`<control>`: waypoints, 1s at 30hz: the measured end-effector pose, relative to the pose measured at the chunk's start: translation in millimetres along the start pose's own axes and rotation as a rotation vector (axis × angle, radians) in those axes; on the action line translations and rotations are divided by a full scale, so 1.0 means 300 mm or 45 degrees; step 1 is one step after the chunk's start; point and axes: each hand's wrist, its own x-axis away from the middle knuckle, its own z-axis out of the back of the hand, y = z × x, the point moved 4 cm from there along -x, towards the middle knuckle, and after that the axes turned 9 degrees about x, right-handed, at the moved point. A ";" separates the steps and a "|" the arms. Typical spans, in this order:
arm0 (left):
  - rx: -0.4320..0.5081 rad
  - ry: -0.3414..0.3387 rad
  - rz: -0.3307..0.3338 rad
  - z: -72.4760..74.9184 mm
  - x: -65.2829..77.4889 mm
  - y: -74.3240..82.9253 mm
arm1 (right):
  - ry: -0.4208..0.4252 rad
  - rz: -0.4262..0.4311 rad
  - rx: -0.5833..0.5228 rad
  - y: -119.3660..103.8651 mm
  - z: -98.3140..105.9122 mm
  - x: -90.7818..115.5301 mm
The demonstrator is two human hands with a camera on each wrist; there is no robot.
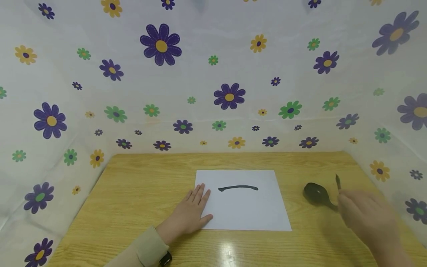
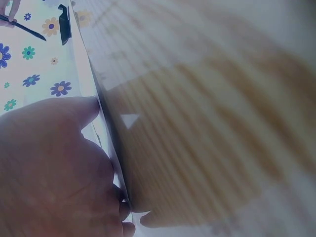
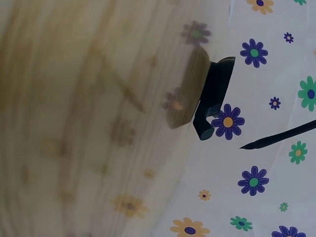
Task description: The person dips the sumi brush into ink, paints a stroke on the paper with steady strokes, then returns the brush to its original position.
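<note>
A white sheet of paper (image 1: 247, 213) lies on the wooden table with one dark, slightly arched brush stroke (image 1: 238, 187) on its upper half. My left hand (image 1: 190, 213) rests on the sheet's left edge, fingers spread and straight. To the right of the paper, my right hand (image 1: 368, 218) holds a writing brush (image 1: 338, 181) above the table, its dark tip pointing up and away in the head view. The brush (image 3: 279, 137) also shows in the right wrist view. Just left of that hand sits a black spoon (image 1: 315, 193), its handle partly hidden behind the hand.
The wood-grain table (image 1: 140, 204) reflects light near its front. A white sheet with printed flowers (image 1: 186, 74) stands as a wall behind the table and along both sides. A dark band (image 1: 165, 259) is on the left wrist beside a beige sleeve (image 1: 146, 246).
</note>
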 end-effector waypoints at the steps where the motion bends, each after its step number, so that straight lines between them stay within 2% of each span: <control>1: 0.000 -0.001 0.000 -0.001 -0.001 0.000 | -0.020 0.018 -0.010 -0.002 0.001 0.000; 9: 0.002 0.001 0.001 -0.005 -0.004 -0.002 | -0.217 0.188 -0.069 0.004 -0.001 0.035; 12: 0.004 -0.001 0.002 -0.006 -0.004 -0.004 | -0.359 0.247 -0.111 0.015 -0.006 0.060; 16: 0.005 0.000 0.004 -0.004 -0.003 -0.004 | -0.557 0.388 -0.062 0.023 -0.018 0.092; 18: 0.011 0.001 0.007 -0.004 -0.002 -0.005 | -0.616 0.452 -0.067 0.025 -0.026 0.105; 23: 0.007 0.007 0.004 -0.002 0.001 -0.005 | -0.661 0.532 -0.150 0.019 -0.043 0.128; 30: 0.002 0.007 0.000 -0.004 0.001 -0.003 | -0.745 0.647 -0.140 0.005 -0.059 0.141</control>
